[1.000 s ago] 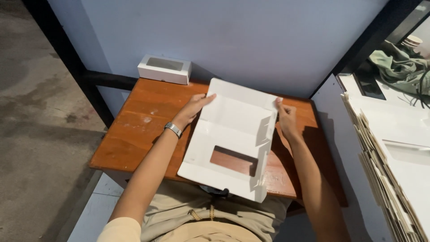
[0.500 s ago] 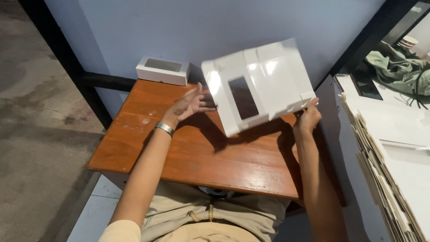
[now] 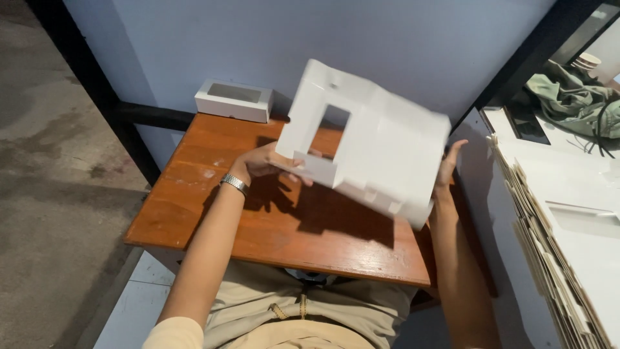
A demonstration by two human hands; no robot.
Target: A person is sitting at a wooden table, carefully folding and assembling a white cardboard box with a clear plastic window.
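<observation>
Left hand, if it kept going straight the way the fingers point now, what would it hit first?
The left hand points right, already touching the white cardboard sheet held above the wooden table. Going on, it would likely press into that sheet first, though depth is unclear.

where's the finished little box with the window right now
In the head view, the small box sits at the table's far left corner against the wall, left of the raised cardboard sheet.
</observation>
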